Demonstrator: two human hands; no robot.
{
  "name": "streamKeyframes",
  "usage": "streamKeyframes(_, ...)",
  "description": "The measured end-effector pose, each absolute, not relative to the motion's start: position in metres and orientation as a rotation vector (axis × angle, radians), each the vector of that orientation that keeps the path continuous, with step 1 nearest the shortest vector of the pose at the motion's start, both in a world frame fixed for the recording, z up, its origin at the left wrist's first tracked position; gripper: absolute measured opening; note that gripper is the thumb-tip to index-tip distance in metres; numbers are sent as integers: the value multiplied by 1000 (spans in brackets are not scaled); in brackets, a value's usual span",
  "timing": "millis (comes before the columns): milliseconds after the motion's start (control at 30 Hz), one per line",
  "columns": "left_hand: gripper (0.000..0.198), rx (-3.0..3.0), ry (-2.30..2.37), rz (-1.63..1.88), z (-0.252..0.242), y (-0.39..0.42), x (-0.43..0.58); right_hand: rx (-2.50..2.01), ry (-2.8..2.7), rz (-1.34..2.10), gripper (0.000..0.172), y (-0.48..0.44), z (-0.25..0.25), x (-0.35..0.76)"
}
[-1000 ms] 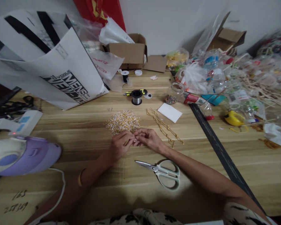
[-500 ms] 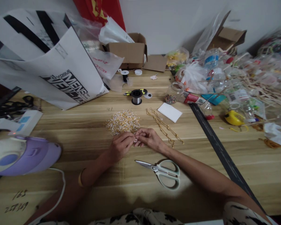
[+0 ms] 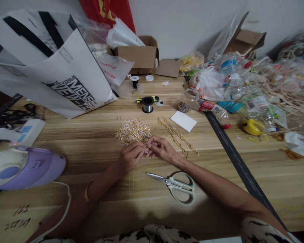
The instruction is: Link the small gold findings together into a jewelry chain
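Ring [image 3: 146, 151], small and pale, held between the narrowly pinched fingers of the left hand [image 3: 130, 156] and right hand [image 3: 163, 148]. Gold-and-silver pile [image 3: 133, 131] lies just beyond, with gold chain [image 3: 181, 138] to its right; scissors [image 3: 181, 187] rest nearer the wearer.

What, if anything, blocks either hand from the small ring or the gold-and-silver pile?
Nothing visible. The small ring is at the meeting fingertips of the left hand and right hand; the gold-and-silver pile lies just beyond them. The scissors lie nearer the wearer, off that path.
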State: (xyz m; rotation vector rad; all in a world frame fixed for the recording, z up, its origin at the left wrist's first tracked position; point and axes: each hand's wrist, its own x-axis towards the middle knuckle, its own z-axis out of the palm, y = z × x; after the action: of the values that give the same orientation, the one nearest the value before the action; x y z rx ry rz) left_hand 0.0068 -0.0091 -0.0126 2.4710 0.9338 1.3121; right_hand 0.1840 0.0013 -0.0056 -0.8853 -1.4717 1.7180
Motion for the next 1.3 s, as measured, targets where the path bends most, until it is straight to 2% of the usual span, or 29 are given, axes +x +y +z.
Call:
streamKeyframes(433,12,2451,910,1301,-13,-9,5,-926,-1385,1891,36,5,-8,184)
streamKeyframes(867,11,2496,907,1347,-15,-8,5,-892,-1479,1760,31,2,-8,184)
streamKeyframes(1300,8,2223,934,1340,-9,-4,8,-874,-1491,1713,31,1,-5,184)
